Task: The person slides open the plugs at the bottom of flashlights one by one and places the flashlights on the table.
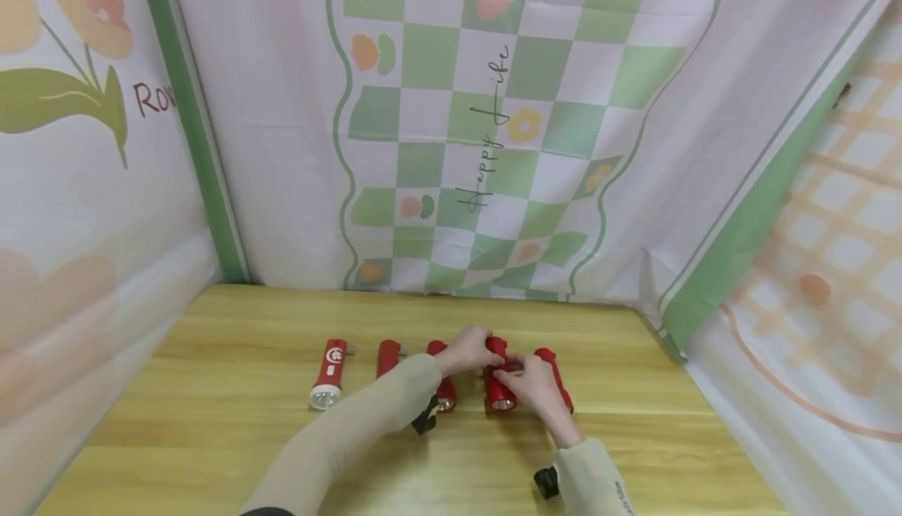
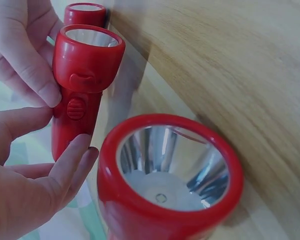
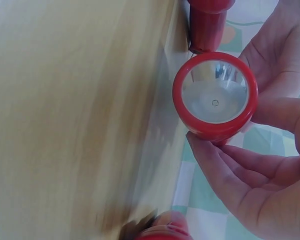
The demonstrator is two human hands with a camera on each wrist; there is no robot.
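Five red flashlights are too many to hold at once; several lie in a row on the wooden table, and both hands are at one right of the middle. This flashlight has its lens end toward me. My left hand grips its body near the tail, thumb and fingers on either side of it in the left wrist view. From the right, my right hand pinches the same flashlight, its fingertips just under the head. A slide switch shows on the body. Another red flashlight lies beneath my left wrist.
At the far left lies a red flashlight with a white head. Another flashlight is partly hidden by my left sleeve, and one more lies behind my right hand. Patterned cloth hangs around the wooden table.
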